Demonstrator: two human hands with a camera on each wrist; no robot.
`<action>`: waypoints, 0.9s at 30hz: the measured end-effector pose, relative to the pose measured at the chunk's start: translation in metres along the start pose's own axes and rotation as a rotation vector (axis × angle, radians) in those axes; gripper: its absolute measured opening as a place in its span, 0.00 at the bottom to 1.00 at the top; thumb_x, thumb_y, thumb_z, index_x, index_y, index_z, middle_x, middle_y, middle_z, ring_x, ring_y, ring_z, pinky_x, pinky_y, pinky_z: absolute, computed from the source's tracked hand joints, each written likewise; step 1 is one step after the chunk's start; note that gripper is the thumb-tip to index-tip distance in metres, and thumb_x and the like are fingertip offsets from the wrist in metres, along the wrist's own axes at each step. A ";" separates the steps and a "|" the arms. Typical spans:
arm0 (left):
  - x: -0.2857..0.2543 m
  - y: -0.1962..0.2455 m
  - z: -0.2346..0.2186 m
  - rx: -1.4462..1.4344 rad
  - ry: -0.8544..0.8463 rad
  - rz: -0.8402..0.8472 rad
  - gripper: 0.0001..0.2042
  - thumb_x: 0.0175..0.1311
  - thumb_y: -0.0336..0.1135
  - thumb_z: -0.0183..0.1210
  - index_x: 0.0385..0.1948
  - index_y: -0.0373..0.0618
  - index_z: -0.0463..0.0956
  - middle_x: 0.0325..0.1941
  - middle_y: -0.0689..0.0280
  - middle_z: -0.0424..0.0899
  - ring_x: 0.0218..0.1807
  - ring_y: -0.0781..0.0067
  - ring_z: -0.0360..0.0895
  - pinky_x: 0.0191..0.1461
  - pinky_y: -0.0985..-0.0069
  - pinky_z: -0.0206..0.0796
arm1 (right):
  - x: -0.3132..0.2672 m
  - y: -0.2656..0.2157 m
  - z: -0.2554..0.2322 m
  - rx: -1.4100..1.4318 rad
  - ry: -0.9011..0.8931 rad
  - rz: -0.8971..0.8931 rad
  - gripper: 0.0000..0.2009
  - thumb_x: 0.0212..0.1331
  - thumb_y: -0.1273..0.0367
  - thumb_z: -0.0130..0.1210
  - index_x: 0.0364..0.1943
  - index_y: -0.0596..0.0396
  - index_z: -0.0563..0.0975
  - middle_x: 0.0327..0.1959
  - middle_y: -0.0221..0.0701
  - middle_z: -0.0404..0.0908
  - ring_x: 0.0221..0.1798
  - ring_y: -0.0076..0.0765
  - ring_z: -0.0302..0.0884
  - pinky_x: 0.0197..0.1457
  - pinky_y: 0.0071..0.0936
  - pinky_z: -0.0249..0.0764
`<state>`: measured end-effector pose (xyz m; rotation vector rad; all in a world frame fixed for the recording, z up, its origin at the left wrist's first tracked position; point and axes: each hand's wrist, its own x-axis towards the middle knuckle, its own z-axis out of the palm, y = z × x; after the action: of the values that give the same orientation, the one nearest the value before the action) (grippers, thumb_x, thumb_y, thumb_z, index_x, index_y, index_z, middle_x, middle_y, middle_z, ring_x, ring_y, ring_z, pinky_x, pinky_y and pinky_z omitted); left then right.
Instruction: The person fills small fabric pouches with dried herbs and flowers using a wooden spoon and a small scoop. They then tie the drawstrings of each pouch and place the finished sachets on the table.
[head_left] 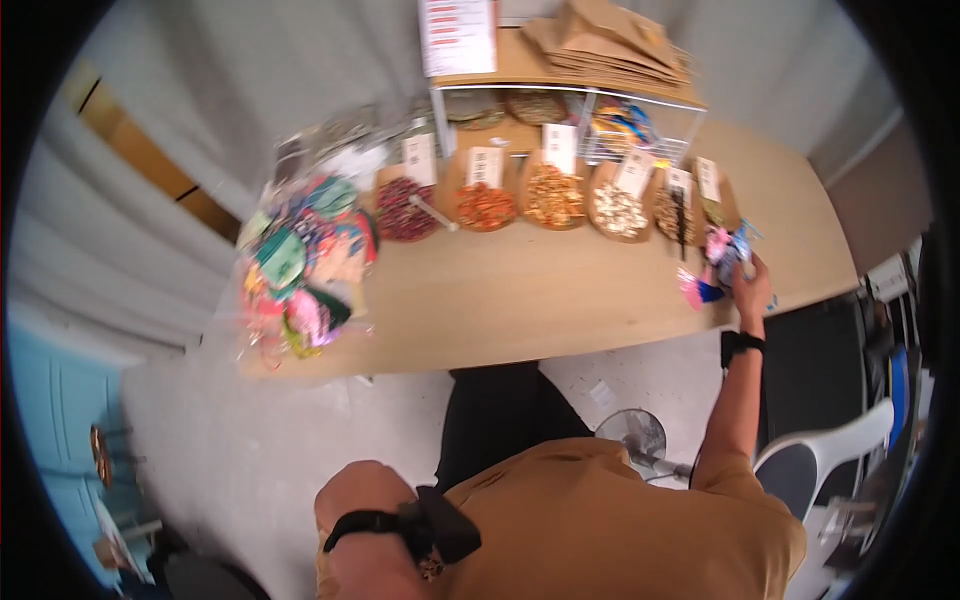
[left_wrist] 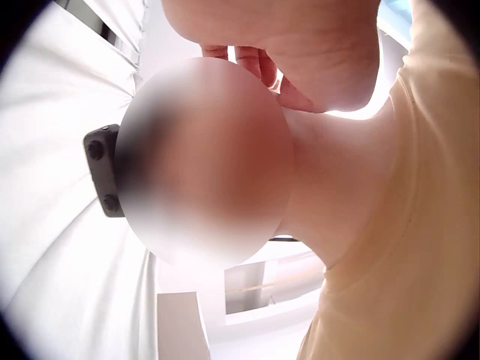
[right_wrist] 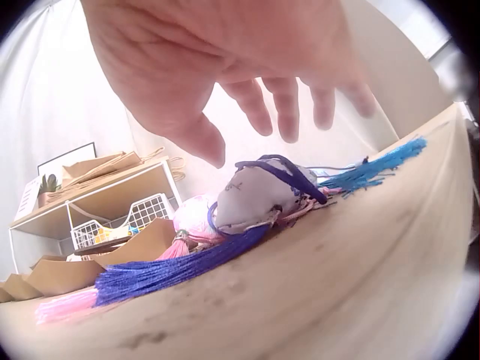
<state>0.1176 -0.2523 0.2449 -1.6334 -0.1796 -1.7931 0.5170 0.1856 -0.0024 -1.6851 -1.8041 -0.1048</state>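
My right hand [head_left: 750,287] [right_wrist: 232,60] is over a small group of tasselled pouches at the table's right side, its fingers spread and slightly bent. Under the fingers lies a white pouch [right_wrist: 251,199] with a dark blue cord, beside a pink pouch [right_wrist: 195,216]. A blue tassel [right_wrist: 180,271] and a pink tassel [head_left: 688,288] point left; a light blue tassel [right_wrist: 382,166] points right. In the left wrist view my left hand [left_wrist: 292,45] is raised near the neck and blurred head; its fingers are partly hidden, and whether it touches anything is unclear.
Several paper bags of dried material, one with red pieces [head_left: 405,208], line the back of the table [head_left: 480,300]. Plastic-wrapped colourful pouches [head_left: 305,265] lie at left. Behind stands a shelf [head_left: 500,62] with brown paper bags [head_left: 610,50]. A chair [head_left: 825,450] stands at right.
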 end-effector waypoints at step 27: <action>-0.201 -0.107 -0.193 1.178 -0.562 -1.054 0.11 0.50 0.26 0.63 0.35 0.39 0.74 0.35 0.59 0.78 0.35 0.61 0.76 0.40 0.69 0.69 | -0.184 -0.253 0.006 0.700 -0.298 -0.444 0.05 0.54 0.76 0.61 0.24 0.57 0.76 0.15 0.30 0.67 0.14 0.25 0.61 0.19 0.23 0.59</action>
<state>-0.1088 -0.1960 0.0584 -1.0484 -2.1799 -1.1920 0.2747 -0.0128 -0.0068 -0.8285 -2.0742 0.5534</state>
